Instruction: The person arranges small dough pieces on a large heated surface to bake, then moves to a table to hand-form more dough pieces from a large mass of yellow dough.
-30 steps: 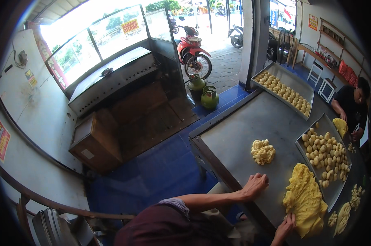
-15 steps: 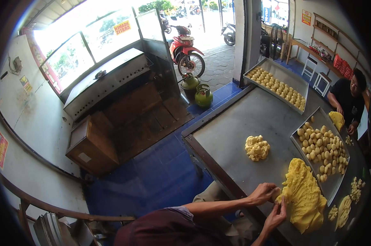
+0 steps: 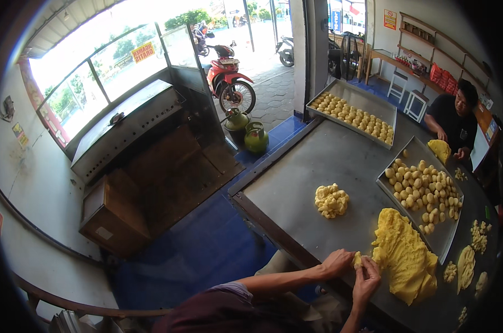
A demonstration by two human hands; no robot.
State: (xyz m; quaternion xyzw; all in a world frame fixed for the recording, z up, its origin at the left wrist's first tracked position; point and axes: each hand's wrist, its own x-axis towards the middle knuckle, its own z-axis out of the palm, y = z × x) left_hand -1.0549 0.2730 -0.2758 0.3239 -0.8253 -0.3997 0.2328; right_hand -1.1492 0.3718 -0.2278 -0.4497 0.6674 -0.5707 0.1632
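My left hand [image 3: 339, 263] and my right hand [image 3: 367, 278] are close together over the near edge of the metal table. Between their fingertips is a small piece of yellow dough [image 3: 358, 259], partly hidden by the fingers. Both hands are closed on it. Just right of them lies a large, rough-surfaced slab of yellow dough [image 3: 404, 261]. Farther off on the table sits a heap of pale yellow dough pieces [image 3: 331, 201].
A tray [image 3: 449, 251] of round dough balls stands beyond the slab, and another tray [image 3: 353, 82] with rows of balls is at the far end. Small dough bits [image 3: 479, 236] and a flattened dough piece [image 3: 466, 270] lie at right. Across the table a co-worker [image 3: 454, 119] handles yellow dough.
My right hand has come away from the slab's edge toward my left hand, and the small dough piece now shows between them. The whole view has shifted slightly.
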